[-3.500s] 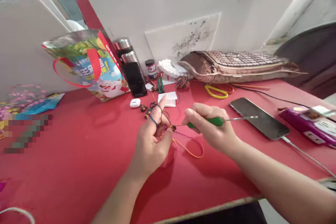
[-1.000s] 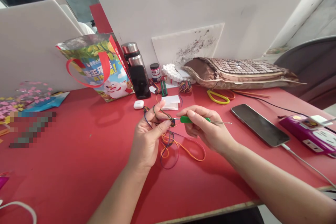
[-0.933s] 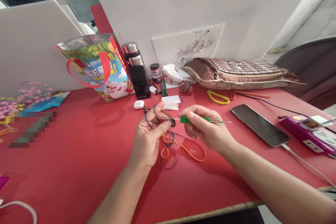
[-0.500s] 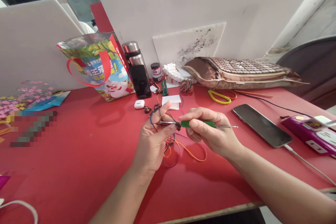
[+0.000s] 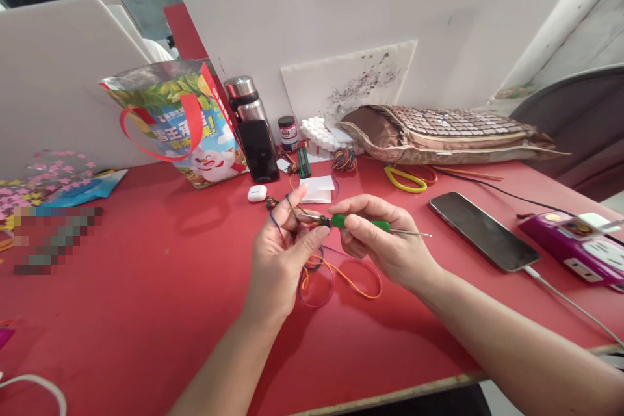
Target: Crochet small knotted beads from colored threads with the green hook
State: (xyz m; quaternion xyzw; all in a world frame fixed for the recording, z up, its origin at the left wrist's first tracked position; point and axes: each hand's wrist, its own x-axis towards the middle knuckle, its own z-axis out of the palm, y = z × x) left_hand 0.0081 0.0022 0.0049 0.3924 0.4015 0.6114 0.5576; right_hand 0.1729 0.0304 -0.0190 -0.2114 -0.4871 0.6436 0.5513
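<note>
Over the middle of the red table, my left hand (image 5: pixel 283 257) pinches a small dark piece of multicoloured crochet work (image 5: pixel 324 222) between thumb and fingers. Dark yarn passes around its raised index finger. My right hand (image 5: pixel 385 231) grips the green handle of a double-ended crochet hook (image 5: pixel 358 222). One metal end reaches left into the crochet piece by my left fingers; the other sticks out to the right past my hand. Loops of orange, pink and blue yarn (image 5: pixel 363 292) hang below onto the table. Part of the worked strand (image 5: pixel 272 203) lies behind my left hand.
Behind my hands are white folded paper (image 5: pixel 318 190), an earbud case (image 5: pixel 257 193), an upright phone (image 5: pixel 259 151), a flask (image 5: pixel 242 94) and a yarn ball (image 5: pixel 344 160). A charging phone (image 5: pixel 482 231) and purple power strip (image 5: pixel 575 247) lie right. A colourful bag (image 5: pixel 180 130) stands left.
Since the earliest frame, the hook has swung more level and its tip has gone into the crochet piece. Both hands keep their grips; they shifted slightly left in the last half second.
</note>
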